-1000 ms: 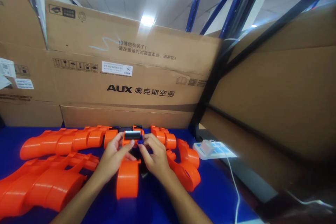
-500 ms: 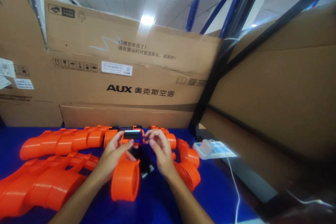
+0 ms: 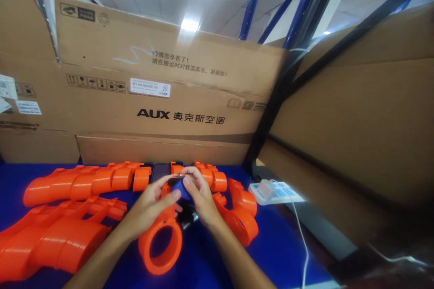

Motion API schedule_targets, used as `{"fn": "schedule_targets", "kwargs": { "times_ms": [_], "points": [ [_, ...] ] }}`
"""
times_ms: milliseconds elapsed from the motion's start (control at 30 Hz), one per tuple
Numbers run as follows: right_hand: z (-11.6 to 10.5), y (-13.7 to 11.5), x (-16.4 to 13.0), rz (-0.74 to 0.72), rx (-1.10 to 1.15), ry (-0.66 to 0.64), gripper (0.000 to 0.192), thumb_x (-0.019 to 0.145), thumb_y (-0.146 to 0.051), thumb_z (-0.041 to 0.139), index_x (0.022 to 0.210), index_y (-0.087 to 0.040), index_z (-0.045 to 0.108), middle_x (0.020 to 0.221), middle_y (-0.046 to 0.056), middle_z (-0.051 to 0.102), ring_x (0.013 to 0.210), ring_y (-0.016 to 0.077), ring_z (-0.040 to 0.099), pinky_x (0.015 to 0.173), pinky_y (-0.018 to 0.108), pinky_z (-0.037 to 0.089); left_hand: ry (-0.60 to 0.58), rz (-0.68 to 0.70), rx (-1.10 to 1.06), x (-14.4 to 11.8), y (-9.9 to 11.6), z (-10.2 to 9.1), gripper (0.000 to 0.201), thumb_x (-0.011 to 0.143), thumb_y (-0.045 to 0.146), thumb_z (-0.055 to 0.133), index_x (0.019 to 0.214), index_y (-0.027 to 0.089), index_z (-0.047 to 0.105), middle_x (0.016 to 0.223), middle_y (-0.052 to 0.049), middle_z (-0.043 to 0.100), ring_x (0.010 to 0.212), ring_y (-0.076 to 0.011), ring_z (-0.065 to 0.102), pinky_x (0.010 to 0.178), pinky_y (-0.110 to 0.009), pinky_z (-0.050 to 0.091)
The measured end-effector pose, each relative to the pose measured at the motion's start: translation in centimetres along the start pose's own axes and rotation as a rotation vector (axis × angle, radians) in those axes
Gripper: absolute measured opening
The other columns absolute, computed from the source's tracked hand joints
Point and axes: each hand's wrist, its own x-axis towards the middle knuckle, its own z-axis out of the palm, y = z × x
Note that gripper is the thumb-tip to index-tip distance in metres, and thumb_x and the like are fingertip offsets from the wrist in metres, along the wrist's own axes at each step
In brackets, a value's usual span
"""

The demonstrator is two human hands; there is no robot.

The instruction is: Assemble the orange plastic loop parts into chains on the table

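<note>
Backdrop: brown printed cardboard carton (image 3: 101, 115) standing behind a bright blue work surface (image 3: 274, 239).
Piece in work: orange plastic holder with a round ring end (image 3: 145, 249), held above the surface at mid-table, ring tilted toward the wearer.
Left hand (image 3: 152, 205): closed about the holder's upper part, thumb against the small glossy blue piece (image 3: 183, 190).
Right hand (image 3: 200, 196): close beside the left, thumb and fingers pinching that blue piece; hidden fingertips, exact grip uncertain.
Around: curved orange plastic parts (image 3: 81, 185) in rows at left, more orange pieces (image 3: 242, 228) at right.
Good handling: likely a fitting or adjusting step; brace the ring end with the left, press the blue piece evenly, thumbs clear of the dark edge (image 3: 174, 181).
Watch: uneven pressure could skew it.
</note>
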Motion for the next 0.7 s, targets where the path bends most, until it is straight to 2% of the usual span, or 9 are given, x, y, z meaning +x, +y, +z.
{"fn": "schedule_targets", "kwargs": {
  "times_ms": [133, 233, 333, 433, 533, 633, 700],
  "points": [
    [0.8, 0.2, 0.1, 0.011, 0.047, -0.013, 0.025, 0.090, -0.045, 0.064, 0.097, -0.025, 0.051, 0.078, -0.003, 0.057, 0.065, 0.0129, 0.052, 0.062, 0.024, 0.042, 0.057, 0.004, 0.061, 0.3, 0.1, -0.3, 0.055, 0.079, 0.041, 0.074, 0.128, 0.019, 0.065, 0.110, -0.013, 0.074, 0.080, -0.0271, 0.074, 0.062, -0.032, 0.059],
    [1.1, 0.1, 0.2, -0.006, 0.016, -0.004, 0.025, 0.090, -0.045, 0.064, 0.095, -0.025, 0.050, 0.077, -0.004, 0.055, 0.068, 0.0130, 0.052, 0.064, 0.024, 0.041, 0.113, 0.009, 0.101, 0.5, 0.0, -0.6, 0.054, 0.078, 0.041, 0.076, 0.126, 0.018, 0.066, 0.103, -0.011, 0.077, 0.079, -0.0273, 0.074, 0.062, -0.032, 0.059],
    [0.7, 0.0, 0.2, -0.019, -0.133, 0.029, 0.023, 0.097, -0.047, 0.051, 0.100, -0.024, 0.052, 0.084, -0.001, 0.059, 0.076, 0.0149, 0.055, 0.070, 0.026, 0.043, 0.154, 0.001, 0.075, 0.8, -0.3, -1.3, 0.055, 0.075, 0.039, 0.078, 0.124, 0.017, 0.067, 0.098, -0.011, 0.078, 0.076, -0.0269, 0.075, 0.064, -0.033, 0.060],
    [-0.3, -0.1, -0.2, -0.005, -0.409, 0.001, 0.031, 0.102, -0.042, 0.037, 0.091, -0.022, 0.056, 0.081, 0.000, 0.060, 0.077, 0.0160, 0.056, 0.071, 0.028, 0.042, 0.230, -0.029, -0.040, 1.1, -0.2, -2.1, 0.055, 0.078, 0.043, 0.074, 0.124, 0.014, 0.065, 0.092, -0.012, 0.078, 0.067, -0.0271, 0.075, 0.057, -0.033, 0.059],
    [-0.8, -0.6, -0.8, 0.016, -0.713, -0.164, 0.025, 0.096, -0.032, 0.049, 0.075, -0.021, 0.054, 0.070, -0.002, 0.056, 0.068, 0.0149, 0.051, 0.063, 0.026, 0.036, 0.291, -0.009, -0.245, 1.2, 0.8, -2.8, 0.058, 0.081, 0.046, 0.067, 0.128, 0.013, 0.062, 0.092, -0.014, 0.079, 0.067, -0.0276, 0.075, 0.054, -0.033, 0.058],
    [-0.4, -1.4, -1.6, -0.062, -0.911, -0.392, 0.015, 0.083, -0.029, 0.065, 0.075, -0.020, 0.056, 0.076, 0.000, 0.058, 0.074, 0.0163, 0.051, 0.065, 0.026, 0.035, 0.297, 0.014, -0.374, 0.9, 1.9, -2.9, 0.057, 0.083, 0.048, 0.061, 0.129, 0.013, 0.060, 0.094, -0.014, 0.079, 0.070, -0.0278, 0.075, 0.058, -0.035, 0.059],
    [0.3, -1.8, -2.0, -0.101, -1.016, -0.475, 0.021, 0.077, -0.036, 0.072, 0.077, -0.020, 0.057, 0.081, 0.001, 0.059, 0.078, 0.0183, 0.051, 0.068, 0.027, 0.035, 0.299, 0.017, -0.407, 0.7, 2.3, -2.6, 0.057, 0.083, 0.046, 0.061, 0.129, 0.014, 0.060, 0.095, -0.014, 0.078, 0.070, -0.0278, 0.075, 0.059, -0.036, 0.059]
  ]
}}
